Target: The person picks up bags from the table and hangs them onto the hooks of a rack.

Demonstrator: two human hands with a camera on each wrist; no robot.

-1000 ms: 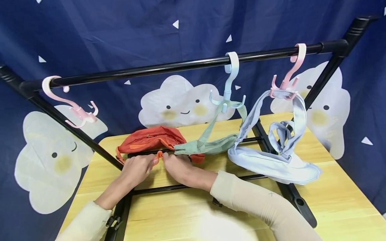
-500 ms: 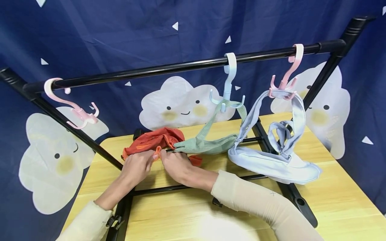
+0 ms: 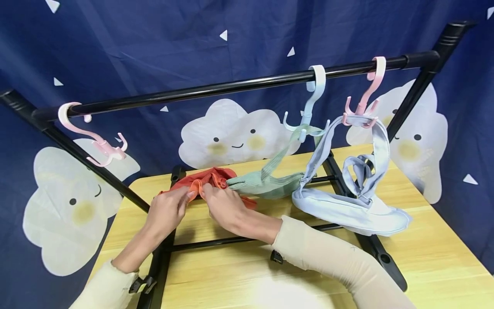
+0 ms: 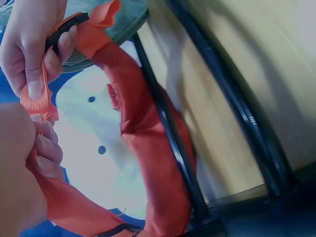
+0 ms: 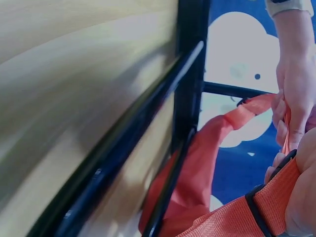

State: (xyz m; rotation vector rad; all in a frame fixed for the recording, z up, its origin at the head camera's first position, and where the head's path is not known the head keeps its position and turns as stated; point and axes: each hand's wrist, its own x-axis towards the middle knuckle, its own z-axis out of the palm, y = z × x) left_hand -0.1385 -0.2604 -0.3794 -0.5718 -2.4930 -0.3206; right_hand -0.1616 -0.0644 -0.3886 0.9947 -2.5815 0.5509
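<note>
A red waist bag point(image 3: 204, 175) lies on the wooden table below the rack, its orange strap point(image 3: 196, 187) raised between both hands. My left hand point(image 3: 166, 210) pinches the strap at its left side. Close beside it, my right hand point(image 3: 225, 209) grips another part of the strap, along with a black plastic buckle point(image 4: 66, 30) visible in the left wrist view. Just right of the right hand, a green corduroy bag point(image 3: 266, 184) hangs by its strap from a light blue hook point(image 3: 308, 112), its left end overlapping the red bag.
A black rack bar point(image 3: 216, 89) crosses above the hands. A pink hook point(image 3: 101, 145) hangs at its left; another pink hook point(image 3: 368, 94) at the right carries a pale blue bag point(image 3: 347, 213). A low black crossbar point(image 3: 216, 243) runs under the forearms.
Both hands have lifted the strap slightly, and the red bag has bunched and shifted right. The light blue hook has slid right along the bar, and the green bag has tilted with it.
</note>
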